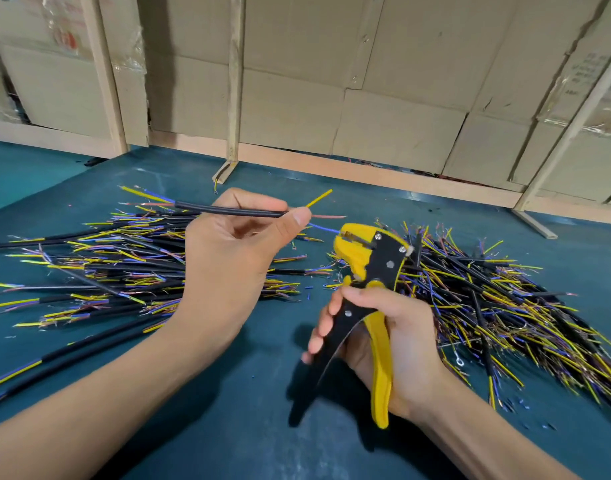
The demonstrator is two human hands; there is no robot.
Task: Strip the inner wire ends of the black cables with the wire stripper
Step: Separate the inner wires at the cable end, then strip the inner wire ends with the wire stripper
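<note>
Both of our forearms enter from the bottom edge, cut off by the frame. At about 5 o'clock our right hand (pixel 383 337) is curled around the handles of the yellow-and-black wire stripper (pixel 369 296); the fingers hide part of the black handle, and the yellow handle's end pokes out below the palm. Its head points up toward 12 o'clock, and the blue wire (pixel 323 228) of the held cable reaches into its jaws.

At the centre our left hand (pixel 227 251) pinches one black cable (pixel 227 211) between thumb and fingers, held level above the teal table (pixel 227 410). The cable's middle is covered by the fingers. Its yellow wire (pixel 318 198) and brown wire (pixel 328 216) splay out toward 1 and 3 o'clock.

A pile of black cables (pixel 99 268) lies at 9 o'clock, partly hidden behind our left hand and running off the left edge. A second, more tangled pile (pixel 498 306) lies at 3 o'clock, cut off at the right edge.

Cardboard boxes (pixel 383 81) fill the wall at 12 o'clock. Red print at 11 o'clock and dark print at 2 o'clock are too blurred for us to read.
</note>
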